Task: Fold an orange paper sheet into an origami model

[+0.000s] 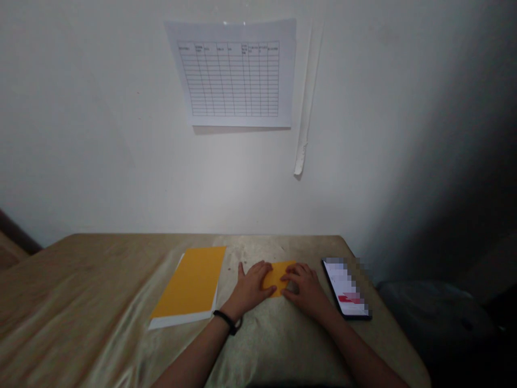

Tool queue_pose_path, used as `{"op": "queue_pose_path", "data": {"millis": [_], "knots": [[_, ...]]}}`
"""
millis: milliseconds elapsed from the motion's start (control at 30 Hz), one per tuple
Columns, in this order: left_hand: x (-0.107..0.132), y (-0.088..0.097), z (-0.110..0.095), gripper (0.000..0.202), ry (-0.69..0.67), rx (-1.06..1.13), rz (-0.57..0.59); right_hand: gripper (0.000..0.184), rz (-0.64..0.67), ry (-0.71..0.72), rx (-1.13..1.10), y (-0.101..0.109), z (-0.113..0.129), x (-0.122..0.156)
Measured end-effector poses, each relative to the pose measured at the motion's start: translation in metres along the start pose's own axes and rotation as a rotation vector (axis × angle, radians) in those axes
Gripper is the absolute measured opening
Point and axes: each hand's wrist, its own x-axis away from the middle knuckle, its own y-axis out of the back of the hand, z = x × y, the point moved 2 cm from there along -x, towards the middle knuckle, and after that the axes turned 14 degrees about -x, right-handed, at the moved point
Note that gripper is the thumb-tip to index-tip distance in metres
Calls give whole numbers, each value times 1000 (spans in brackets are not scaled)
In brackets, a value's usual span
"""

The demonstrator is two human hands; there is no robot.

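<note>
Both half-open, my left hand (252, 285) and right hand (306, 285) touch a small yellow paper (278, 272) with fingertips — probably light, easily creased, best held by its side edges.

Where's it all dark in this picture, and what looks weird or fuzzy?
In the head view, the right side sinks into dark shadow; the wall is brighter near the middle; the printed sheet has shiny spots up top and tiny writing I can't read; square blocks hide part of the phone; the yellow paper looks slightly soft.
</note>
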Motion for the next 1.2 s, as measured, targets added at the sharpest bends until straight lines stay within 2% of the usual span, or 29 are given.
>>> {"op": "queue_pose_path", "data": {"millis": [233,533,900,1200], "knots": [[-4,4,2,46,-66,-31,47,28,-20,-9,61,0,1,1],[-2,0,2,45,-41,-68,-4,35,2,-26,77,0,0,0],[1,11,-9,37,-68,-132,-45,37,0,-25,59,0,0,0],[0,12,-19,41,-24,-142,-99,23,-25,-13,-11,-1,-4,-5]]}}
